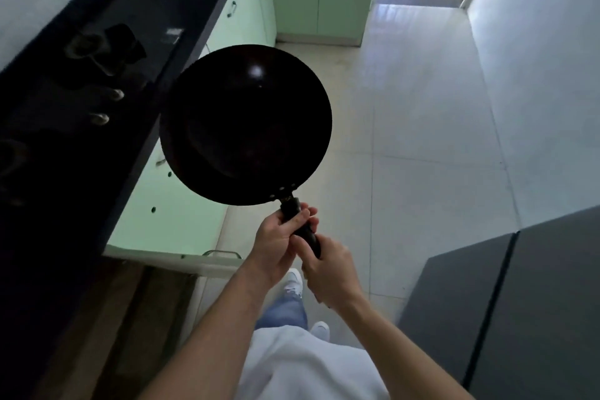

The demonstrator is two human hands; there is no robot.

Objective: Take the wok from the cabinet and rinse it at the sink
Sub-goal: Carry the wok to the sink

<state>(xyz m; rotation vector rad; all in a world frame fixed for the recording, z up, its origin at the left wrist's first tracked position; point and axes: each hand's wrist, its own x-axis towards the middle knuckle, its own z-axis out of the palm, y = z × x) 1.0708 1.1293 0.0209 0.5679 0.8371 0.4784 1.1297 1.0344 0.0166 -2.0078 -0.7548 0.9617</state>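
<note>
directly below the head camera, both hands hold a black wok (245,127) by its long dark handle (306,234). the left hand (279,243) wraps the handle close to the bowl, fingers curled round it. the right hand (331,273) grips the far end just behind it. the wok is in the air over a pale tiled floor (406,172), beside a dark countertop (65,146) and pale green cabinet fronts (175,221) on the left.
</note>
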